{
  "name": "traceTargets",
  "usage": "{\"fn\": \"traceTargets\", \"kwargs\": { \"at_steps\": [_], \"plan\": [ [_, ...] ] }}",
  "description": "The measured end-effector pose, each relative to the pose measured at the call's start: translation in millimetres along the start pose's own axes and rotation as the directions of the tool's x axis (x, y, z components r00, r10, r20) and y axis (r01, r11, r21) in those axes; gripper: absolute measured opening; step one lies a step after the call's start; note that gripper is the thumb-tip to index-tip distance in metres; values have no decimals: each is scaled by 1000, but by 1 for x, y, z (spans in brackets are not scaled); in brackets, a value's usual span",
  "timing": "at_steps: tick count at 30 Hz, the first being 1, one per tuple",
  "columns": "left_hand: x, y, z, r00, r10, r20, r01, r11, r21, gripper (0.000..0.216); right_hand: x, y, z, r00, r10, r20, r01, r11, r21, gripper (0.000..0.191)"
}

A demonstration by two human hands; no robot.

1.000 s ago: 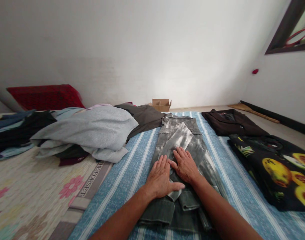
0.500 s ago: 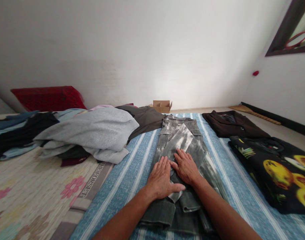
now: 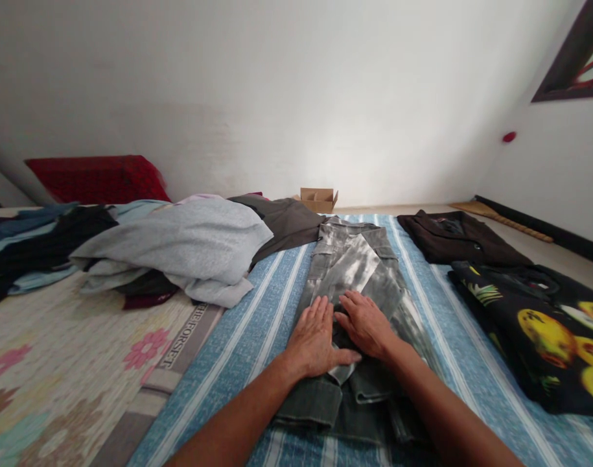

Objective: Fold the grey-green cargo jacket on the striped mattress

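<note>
A grey tie-dye garment with pockets, which looks like cargo trousers (image 3: pixel 359 259), lies lengthwise on a blue striped cloth (image 3: pixel 257 311). Parts of it are folded inward over its middle. My left hand (image 3: pixel 313 344) rests flat on the left of these folds, thumb stretched to the right. Beside it, my right hand (image 3: pixel 364 324) lies on the cloth with fingers extended and slightly bent. Both hands press on the fabric without gripping it. The forearms cover part of the lower end.
To the left, a heap holds a grey garment (image 3: pixel 189 240) and a dark grey-brown one (image 3: pixel 291 224) on a floral mat (image 3: pixel 82 363). A folded brown garment (image 3: pixel 456 237) and a black fruit-print garment (image 3: pixel 534 324) lie right. A cardboard box (image 3: pixel 319 199) stands by the wall.
The view has shifted slightly. My right hand's fingers look a little more bent; both hands remain on the trousers at nearly the same place.
</note>
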State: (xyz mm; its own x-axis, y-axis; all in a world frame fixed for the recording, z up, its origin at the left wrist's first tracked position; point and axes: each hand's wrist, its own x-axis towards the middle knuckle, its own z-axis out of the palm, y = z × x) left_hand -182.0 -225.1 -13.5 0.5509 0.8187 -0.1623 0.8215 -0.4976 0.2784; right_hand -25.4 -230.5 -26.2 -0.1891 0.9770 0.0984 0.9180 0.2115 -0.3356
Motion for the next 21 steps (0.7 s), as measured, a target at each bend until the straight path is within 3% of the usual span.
{"fn": "traceTargets", "kwargs": {
  "at_steps": [8,11,15,18,21],
  "plan": [
    [0,0,-6,999,10,41,-8,999,-36,123,-17,6,14,990,-61,124,60,998,13,62],
    [0,-9,-13,997,62,55,-53,987,-148,113,-20,6,15,991,-69,112,69,998,5,63],
    [2,-24,-20,994,67,-85,-92,939,-330,74,-23,5,15,994,-72,76,71,997,15,64],
    [5,-33,-19,980,29,-199,-101,925,-366,55,-25,5,13,997,-79,11,78,994,72,65],
    [8,-38,-15,961,-8,-277,-108,910,-401,45,-30,7,9,977,-178,-118,198,962,188,60]
  ]
}}
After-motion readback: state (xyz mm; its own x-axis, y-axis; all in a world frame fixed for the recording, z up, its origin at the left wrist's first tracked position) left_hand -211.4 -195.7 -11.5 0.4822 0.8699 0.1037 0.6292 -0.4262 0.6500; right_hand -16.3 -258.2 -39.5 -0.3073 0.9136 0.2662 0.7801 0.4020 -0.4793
